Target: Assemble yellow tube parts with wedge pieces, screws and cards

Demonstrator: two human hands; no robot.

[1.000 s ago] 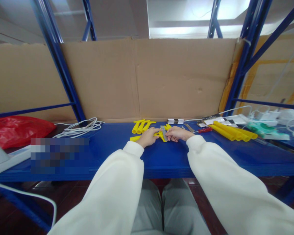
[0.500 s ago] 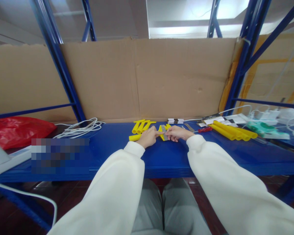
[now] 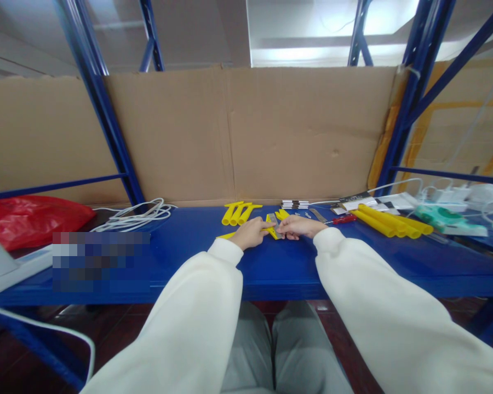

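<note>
My left hand (image 3: 248, 234) is closed around the handle of a yellow scraper (image 3: 225, 236), its index finger stretched onto the scraper's wide head. A grey metal blade (image 3: 275, 225) lies across that head. My right hand (image 3: 296, 226) is at the blade's right side, thumb and fingers pinched together; whatever is between them is too small or hidden. Behind my left hand lie several yellow T-shaped scraper handles (image 3: 238, 214). Small yellow pieces (image 3: 282, 214) rest just beyond my right fingertips.
A red screwdriver (image 3: 344, 219) and a flat metal strip (image 3: 317, 215) lie right of my hands, before several yellow tubes (image 3: 388, 220). Stacked black-and-white packs (image 3: 294, 204) sit by the cardboard wall (image 3: 246, 131). At left are a white cable coil (image 3: 137, 216) and a red bag (image 3: 35, 219).
The scraper has turned a little in my left hand, its head tilting. My right fingers have shifted slightly along the blade. The other things lie as before.
</note>
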